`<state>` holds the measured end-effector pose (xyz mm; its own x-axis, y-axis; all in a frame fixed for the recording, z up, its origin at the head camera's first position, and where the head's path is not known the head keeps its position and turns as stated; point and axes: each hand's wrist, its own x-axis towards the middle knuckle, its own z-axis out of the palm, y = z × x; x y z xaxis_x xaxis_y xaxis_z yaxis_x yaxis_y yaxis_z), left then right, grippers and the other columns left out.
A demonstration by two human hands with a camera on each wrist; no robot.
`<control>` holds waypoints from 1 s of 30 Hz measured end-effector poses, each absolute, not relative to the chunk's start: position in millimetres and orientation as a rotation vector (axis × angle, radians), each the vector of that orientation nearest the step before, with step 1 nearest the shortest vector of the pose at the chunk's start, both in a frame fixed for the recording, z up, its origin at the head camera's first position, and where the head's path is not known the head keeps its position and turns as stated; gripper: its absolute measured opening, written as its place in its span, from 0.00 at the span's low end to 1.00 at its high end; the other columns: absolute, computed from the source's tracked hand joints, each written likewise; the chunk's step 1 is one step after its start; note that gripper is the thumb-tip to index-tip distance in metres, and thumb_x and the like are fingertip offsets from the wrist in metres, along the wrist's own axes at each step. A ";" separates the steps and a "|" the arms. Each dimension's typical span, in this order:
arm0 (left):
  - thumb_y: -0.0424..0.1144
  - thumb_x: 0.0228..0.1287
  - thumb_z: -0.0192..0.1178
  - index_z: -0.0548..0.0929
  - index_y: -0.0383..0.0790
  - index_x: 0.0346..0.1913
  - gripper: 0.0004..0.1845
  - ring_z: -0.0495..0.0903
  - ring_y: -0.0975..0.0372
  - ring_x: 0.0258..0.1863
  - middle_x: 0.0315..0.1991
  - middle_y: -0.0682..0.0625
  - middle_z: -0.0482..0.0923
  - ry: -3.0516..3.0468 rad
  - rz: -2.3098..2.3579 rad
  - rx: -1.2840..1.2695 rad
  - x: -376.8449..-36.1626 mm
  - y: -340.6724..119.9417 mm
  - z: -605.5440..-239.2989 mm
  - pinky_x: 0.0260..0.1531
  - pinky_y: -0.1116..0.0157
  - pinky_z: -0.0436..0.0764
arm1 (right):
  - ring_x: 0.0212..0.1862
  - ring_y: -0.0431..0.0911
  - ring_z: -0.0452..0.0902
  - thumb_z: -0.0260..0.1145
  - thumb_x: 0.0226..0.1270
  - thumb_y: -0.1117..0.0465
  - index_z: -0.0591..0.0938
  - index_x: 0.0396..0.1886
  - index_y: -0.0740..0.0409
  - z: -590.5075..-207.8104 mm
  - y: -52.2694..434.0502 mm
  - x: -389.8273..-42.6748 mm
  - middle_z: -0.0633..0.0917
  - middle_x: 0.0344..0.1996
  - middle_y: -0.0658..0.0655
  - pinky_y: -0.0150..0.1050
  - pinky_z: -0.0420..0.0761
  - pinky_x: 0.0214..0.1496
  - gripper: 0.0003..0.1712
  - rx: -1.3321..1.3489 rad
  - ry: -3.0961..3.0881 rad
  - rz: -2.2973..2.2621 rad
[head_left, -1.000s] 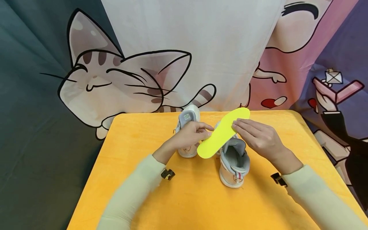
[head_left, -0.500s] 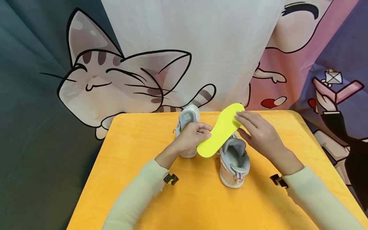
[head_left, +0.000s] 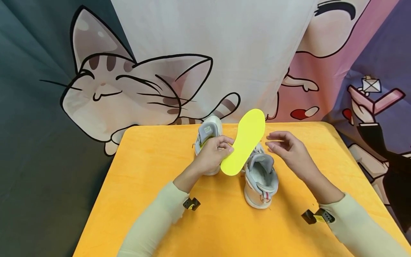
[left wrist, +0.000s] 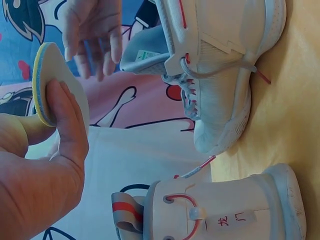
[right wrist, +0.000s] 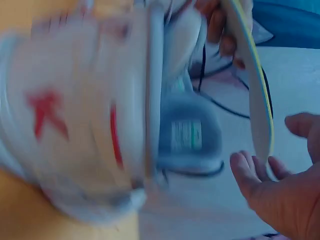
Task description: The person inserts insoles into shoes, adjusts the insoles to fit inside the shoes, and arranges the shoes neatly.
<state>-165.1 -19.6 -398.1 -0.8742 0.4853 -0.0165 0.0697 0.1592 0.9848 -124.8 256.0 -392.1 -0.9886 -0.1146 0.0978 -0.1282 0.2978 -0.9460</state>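
Observation:
My left hand [head_left: 212,153] pinches a bright yellow insole [head_left: 245,142] near its heel end, thumb on the upper face. The insole is held tilted above the table, its wide toe end pointing away. In the left wrist view the insole [left wrist: 67,75] shows a pale underside and a thin blue layer. My right hand [head_left: 290,151] hovers to the right of it, fingers loosely bent and holding nothing. Below the insole stands a pale sneaker [head_left: 261,182] with its grey collar facing me. A second sneaker [head_left: 214,125] stands farther left, partly hidden behind my left hand.
Both shoes rest on a table with a yellow-orange cover [head_left: 154,160]. A printed cloth [head_left: 179,32] with a cartoon cat hangs right behind the table's back edge. Loose shoelaces [left wrist: 215,72] show in the left wrist view.
My right hand has let go of the insole's edge and moved away to the right. The insole has swung more upright, its toe end shifting left and up. My left hand keeps its hold.

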 end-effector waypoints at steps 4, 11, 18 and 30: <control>0.30 0.76 0.58 0.79 0.30 0.59 0.14 0.84 0.61 0.38 0.40 0.41 0.83 2.114 1.775 0.531 -163.6 -17.7 -398.5 0.43 0.66 0.86 | 0.53 0.41 0.85 0.61 0.80 0.60 0.66 0.66 0.72 -391.9 248.5 -121.4 0.80 0.53 0.55 0.36 0.85 0.57 0.26 0.164 -2.416 2.356; 0.29 0.76 0.57 0.78 0.30 0.59 0.13 0.84 0.60 0.38 0.40 0.41 0.82 2.065 1.817 0.507 -160.5 -11.2 -400.7 0.41 0.65 0.87 | 0.51 0.45 0.87 0.56 0.82 0.64 0.66 0.63 0.69 -390.4 237.0 -122.2 0.85 0.50 0.55 0.41 0.85 0.57 0.19 0.198 -2.259 2.715; 0.33 0.75 0.61 0.78 0.35 0.58 0.13 0.86 0.61 0.32 0.39 0.43 0.84 2.036 1.758 0.511 -154.7 -3.2 -399.4 0.28 0.63 0.87 | 0.53 0.44 0.88 0.59 0.80 0.64 0.63 0.73 0.69 -392.5 229.3 -125.3 0.88 0.53 0.48 0.42 0.86 0.55 0.29 0.168 -2.340 2.691; 0.37 0.76 0.60 0.77 0.36 0.62 0.16 0.90 0.44 0.35 0.44 0.37 0.85 2.013 1.845 0.517 -167.7 -23.0 -388.7 0.32 0.52 0.90 | 0.52 0.44 0.88 0.61 0.79 0.64 0.62 0.73 0.73 -385.3 236.2 -120.2 0.87 0.52 0.51 0.43 0.87 0.53 0.31 0.231 -2.518 2.541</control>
